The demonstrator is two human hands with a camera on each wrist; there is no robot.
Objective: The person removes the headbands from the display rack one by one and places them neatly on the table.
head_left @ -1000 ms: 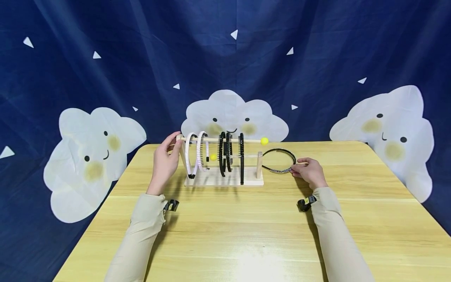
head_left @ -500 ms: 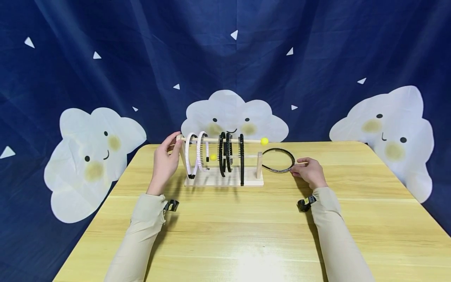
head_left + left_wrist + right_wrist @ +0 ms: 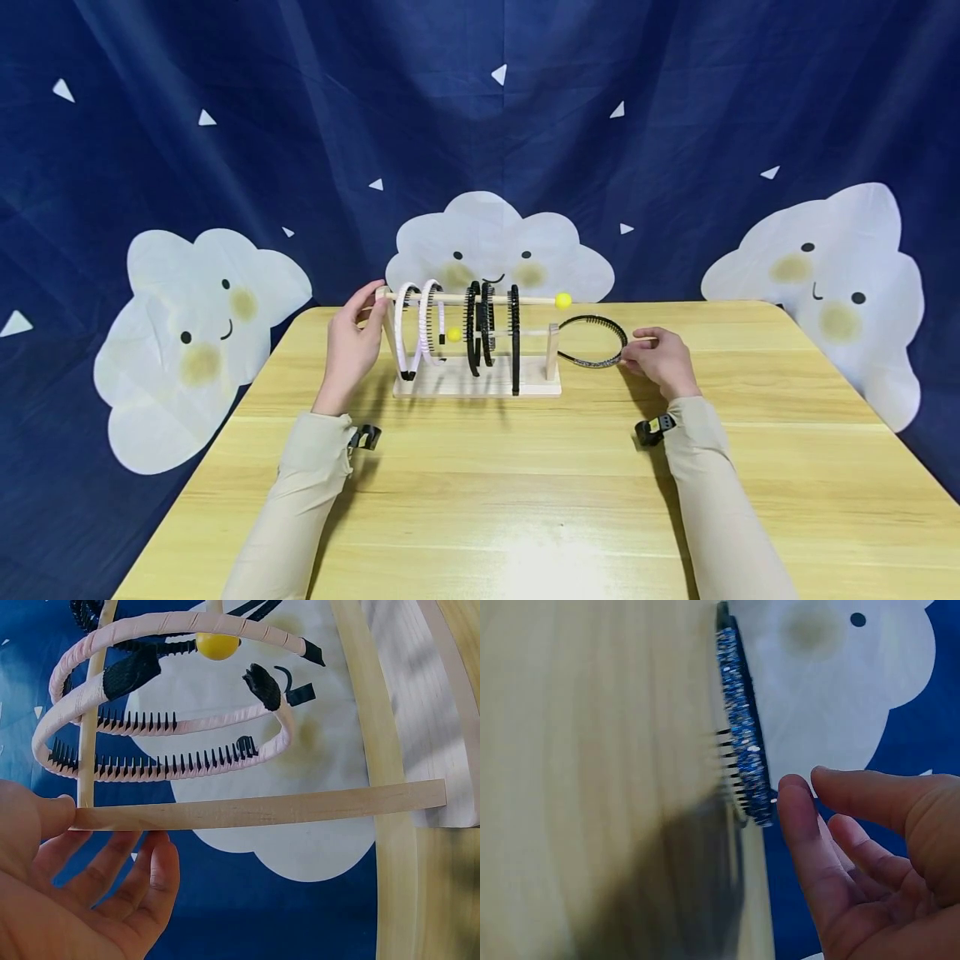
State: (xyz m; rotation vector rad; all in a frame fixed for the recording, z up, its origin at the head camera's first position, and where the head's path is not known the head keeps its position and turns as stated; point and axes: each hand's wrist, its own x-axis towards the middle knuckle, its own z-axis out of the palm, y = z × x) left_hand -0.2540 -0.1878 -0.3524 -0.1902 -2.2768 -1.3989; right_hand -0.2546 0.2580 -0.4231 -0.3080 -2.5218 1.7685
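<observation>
My left hand pinches the top of the left upright of a wooden headband rack, thumb on one side and fingers on the other. On the rack's rods hang pale pink toothed headbands at the left and several black headbands toward the right. A black headband with blue and silver glitter lies on the table just right of the rack. Beside its right edge is my right hand; in the right wrist view a small gap separates the fingertips from the band.
Yellow balls cap the rod ends, the upper one jutting out past the right upright. The wooden table ends at a dark blue cloud-patterned curtain behind the rack.
My right hand has let go of the glitter headband and drawn slightly to the right. That headband shifted a touch left earlier and now lies still. The left hand has not moved.
</observation>
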